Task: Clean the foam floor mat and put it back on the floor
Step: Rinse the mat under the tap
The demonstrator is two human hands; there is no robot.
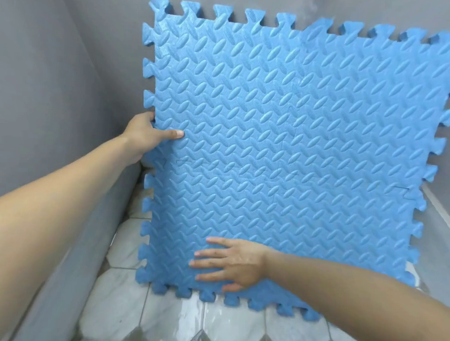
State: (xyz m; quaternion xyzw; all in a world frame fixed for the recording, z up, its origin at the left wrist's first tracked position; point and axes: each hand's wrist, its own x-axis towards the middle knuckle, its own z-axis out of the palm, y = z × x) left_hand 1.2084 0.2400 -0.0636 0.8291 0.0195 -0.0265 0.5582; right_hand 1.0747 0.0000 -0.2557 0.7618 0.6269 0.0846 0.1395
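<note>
The blue foam floor mat (284,137), embossed with leaf-shaped ridges and edged in puzzle-tooth tabs, is standing upright on the wet, glossy tiled floor (125,307), leaning toward the grey wall (55,72). The left hand (145,133) is pinching its left edge, thumb in front, while the right hand (232,264) is lying flat, fingers spread, against its lower face.

The blue foam floor mat (292,137), leaf-embossed with interlocking toothed edges, stands upright, its bottom edge near the floor.
</note>
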